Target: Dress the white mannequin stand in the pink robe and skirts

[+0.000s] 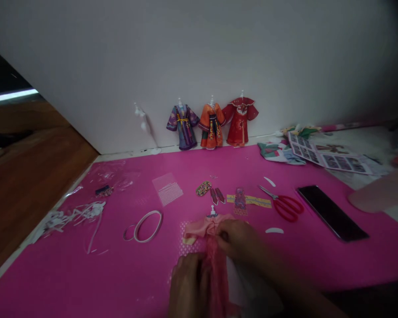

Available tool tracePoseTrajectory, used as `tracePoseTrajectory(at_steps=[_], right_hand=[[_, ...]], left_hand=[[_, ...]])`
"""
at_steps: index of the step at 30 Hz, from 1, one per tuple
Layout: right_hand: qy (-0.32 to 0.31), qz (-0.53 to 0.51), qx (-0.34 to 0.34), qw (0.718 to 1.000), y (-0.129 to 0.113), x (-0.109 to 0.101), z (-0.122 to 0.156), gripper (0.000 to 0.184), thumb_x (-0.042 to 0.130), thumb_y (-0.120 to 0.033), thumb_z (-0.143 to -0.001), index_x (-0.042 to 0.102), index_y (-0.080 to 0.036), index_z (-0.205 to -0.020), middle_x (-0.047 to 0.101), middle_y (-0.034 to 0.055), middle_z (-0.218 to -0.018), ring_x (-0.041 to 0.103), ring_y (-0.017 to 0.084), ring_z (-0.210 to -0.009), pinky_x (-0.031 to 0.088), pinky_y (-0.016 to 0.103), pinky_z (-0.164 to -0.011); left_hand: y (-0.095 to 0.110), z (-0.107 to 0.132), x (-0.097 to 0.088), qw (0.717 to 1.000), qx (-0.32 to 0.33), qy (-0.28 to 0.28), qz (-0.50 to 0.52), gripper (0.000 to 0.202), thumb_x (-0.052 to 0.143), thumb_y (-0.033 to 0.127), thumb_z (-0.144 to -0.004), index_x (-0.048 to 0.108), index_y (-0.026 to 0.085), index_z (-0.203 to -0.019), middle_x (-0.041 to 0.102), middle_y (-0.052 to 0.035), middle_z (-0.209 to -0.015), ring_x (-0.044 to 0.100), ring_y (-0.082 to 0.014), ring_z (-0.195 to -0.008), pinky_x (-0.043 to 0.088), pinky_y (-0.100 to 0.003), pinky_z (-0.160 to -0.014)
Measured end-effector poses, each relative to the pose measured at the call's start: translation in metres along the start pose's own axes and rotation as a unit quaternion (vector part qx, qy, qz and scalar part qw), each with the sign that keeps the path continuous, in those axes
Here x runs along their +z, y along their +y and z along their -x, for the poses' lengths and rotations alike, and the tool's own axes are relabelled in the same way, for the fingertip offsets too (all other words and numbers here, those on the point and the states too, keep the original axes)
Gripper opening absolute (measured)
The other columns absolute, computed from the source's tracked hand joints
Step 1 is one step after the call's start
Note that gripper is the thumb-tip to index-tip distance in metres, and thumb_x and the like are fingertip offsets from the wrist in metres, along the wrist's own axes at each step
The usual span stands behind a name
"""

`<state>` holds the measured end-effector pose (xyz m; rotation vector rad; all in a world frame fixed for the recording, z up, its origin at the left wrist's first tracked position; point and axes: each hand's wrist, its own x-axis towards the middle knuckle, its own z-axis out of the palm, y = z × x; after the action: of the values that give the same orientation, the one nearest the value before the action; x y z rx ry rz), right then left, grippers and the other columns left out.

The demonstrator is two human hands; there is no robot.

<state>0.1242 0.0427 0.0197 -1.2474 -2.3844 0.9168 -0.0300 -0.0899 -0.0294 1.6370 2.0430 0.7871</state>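
Observation:
A small pink paper dress (208, 229) on a white mannequin stand lies on the pink mat (86, 282) near the front edge. My right hand (239, 240) is closed in a pinch on the dress at its waist. My left hand (189, 285) is curled around the red-pink skirt (217, 282) lower down. Small paper pieces (215, 194) and a patterned yellow strip (248, 201) lie just beyond the dress.
Three finished paper robes, purple (183, 126), orange (212, 126) and red (240, 121), stand against the wall. Red scissors (285, 205), a dark phone (331, 218), tape rings (146, 226), plastic scraps (69, 218) and instruction sheets (328, 157) lie about. Someone's limb (381, 194) enters at right.

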Motion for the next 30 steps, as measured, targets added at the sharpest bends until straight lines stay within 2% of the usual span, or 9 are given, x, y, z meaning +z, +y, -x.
tracePoseTrajectory(at_steps=[4, 10, 14, 18, 21, 27, 30], right_hand=[[0.009, -0.027, 0.027, 0.999, 0.004, -0.002, -0.003, 0.011, 0.055, -0.011, -0.075, 0.062, -0.018, -0.07, 0.061, -0.0021, -0.064, 0.049, 0.011, -0.058, 0.024, 0.024, -0.055], [-0.003, -0.076, 0.053, 0.996, 0.017, 0.005, 0.0, 0.013, 0.054, -0.01, -0.074, 0.062, -0.017, -0.067, 0.059, -0.0029, -0.059, 0.049, 0.01, -0.054, 0.026, 0.022, -0.051], [-0.005, -0.098, 0.061, 0.993, 0.026, 0.012, 0.002, 0.015, 0.054, -0.009, -0.073, 0.056, -0.017, -0.06, 0.055, -0.0042, -0.055, 0.047, 0.009, -0.052, 0.027, 0.022, -0.051], [0.001, -0.111, 0.062, 0.992, 0.026, 0.015, 0.004, 0.015, 0.052, -0.008, -0.073, 0.056, -0.017, -0.062, 0.057, -0.0037, -0.058, 0.048, 0.01, -0.054, 0.029, 0.022, -0.052], [0.009, -0.117, 0.063, 0.991, 0.024, 0.015, 0.005, 0.014, 0.052, -0.009, -0.074, 0.059, -0.017, -0.065, 0.06, -0.0027, -0.061, 0.052, 0.011, -0.056, 0.032, 0.021, -0.054], [0.036, -0.098, 0.072, 0.992, 0.023, 0.013, 0.012, 0.015, 0.054, -0.016, -0.08, 0.064, -0.018, -0.07, 0.064, -0.0003, -0.063, 0.053, 0.013, -0.058, 0.031, 0.025, -0.055], [0.038, -0.106, 0.037, 0.993, 0.021, 0.01, 0.014, 0.018, 0.053, -0.011, -0.081, 0.069, -0.021, -0.083, 0.071, 0.0, -0.077, 0.061, 0.014, -0.069, 0.038, 0.024, -0.063]], left_hand=[[0.0, -0.005, -0.007, 1.0, 0.007, -0.006, -0.028, 0.023, 0.047, 0.029, -0.092, 0.066, 0.023, -0.08, 0.068, -0.0061, -0.081, 0.062, -0.0264, -0.077, 0.047, -0.041, -0.071], [0.005, -0.01, -0.023, 0.998, 0.003, -0.008, -0.058, 0.019, 0.049, 0.02, -0.087, 0.067, 0.023, -0.08, 0.068, -0.0071, -0.084, 0.063, -0.0276, -0.079, 0.049, -0.042, -0.07], [0.016, -0.015, -0.027, 0.995, 0.067, 0.059, -0.033, 0.016, 0.049, 0.022, -0.09, 0.066, 0.024, -0.091, 0.068, -0.0068, -0.093, 0.063, -0.0254, -0.088, 0.051, -0.042, -0.079], [0.034, -0.027, -0.019, 0.989, 0.126, 0.078, -0.014, 0.018, 0.049, 0.024, -0.094, 0.065, 0.024, -0.101, 0.067, -0.0067, -0.102, 0.061, -0.0238, -0.097, 0.051, -0.041, -0.083], [0.043, -0.035, -0.008, 0.985, 0.154, 0.066, -0.042, 0.02, 0.05, 0.022, -0.094, 0.065, 0.022, -0.106, 0.068, -0.0077, -0.106, 0.061, -0.0248, -0.098, 0.05, -0.045, -0.086], [0.042, -0.039, 0.002, 0.976, 0.19, 0.075, -0.07, 0.02, 0.051, 0.016, -0.092, 0.069, 0.018, -0.101, 0.07, -0.0092, -0.098, 0.062, -0.0257, -0.089, 0.052, -0.047, -0.078], [0.039, -0.038, 0.004, 0.973, 0.204, 0.093, -0.058, 0.021, 0.05, 0.015, -0.091, 0.069, 0.017, -0.099, 0.07, -0.0093, -0.096, 0.063, -0.025, -0.088, 0.053, -0.044, -0.077]])
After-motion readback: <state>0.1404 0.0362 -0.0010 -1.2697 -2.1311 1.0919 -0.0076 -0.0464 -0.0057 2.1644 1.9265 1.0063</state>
